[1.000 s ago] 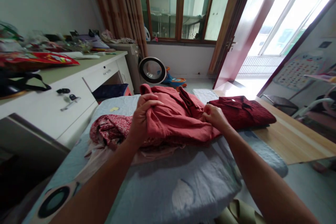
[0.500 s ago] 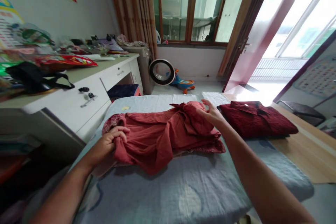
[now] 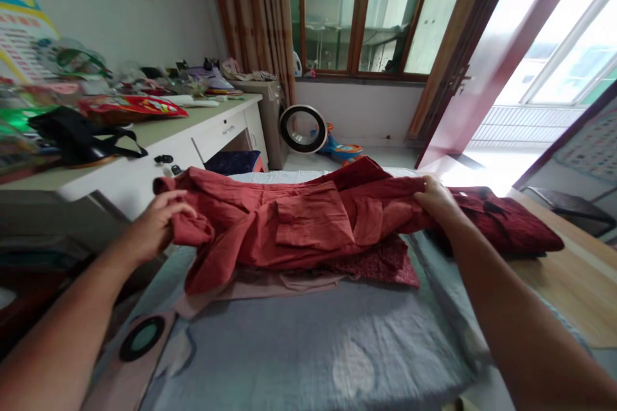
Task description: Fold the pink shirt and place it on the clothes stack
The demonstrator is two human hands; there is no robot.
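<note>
A rust-red garment [image 3: 313, 215] with a square pocket is stretched between my two hands above the bed-like padded surface. My left hand [image 3: 161, 221] grips its left end, fingers curled into the cloth. On the right, my right hand [image 3: 434, 199] pinches the other end. Under the garment lies a patterned red cloth [image 3: 390, 261], and a pale pink cloth [image 3: 289, 282] shows along its near edge. A folded dark red garment [image 3: 515, 225] rests just right of my right hand.
A blue-grey cover [image 3: 289, 347] spreads below. A pink panel with a dark ring [image 3: 139, 340] is at the near left. A cluttered white desk [image 3: 207, 141] stands left; a wooden board [image 3: 578, 282] lies right. Behind are a window and an open door [image 3: 486, 64].
The rust-red garment has been lifted and spread wider, its pocket now showing. My left hand moved left and up, my right hand moved right and closed on the cloth.
</note>
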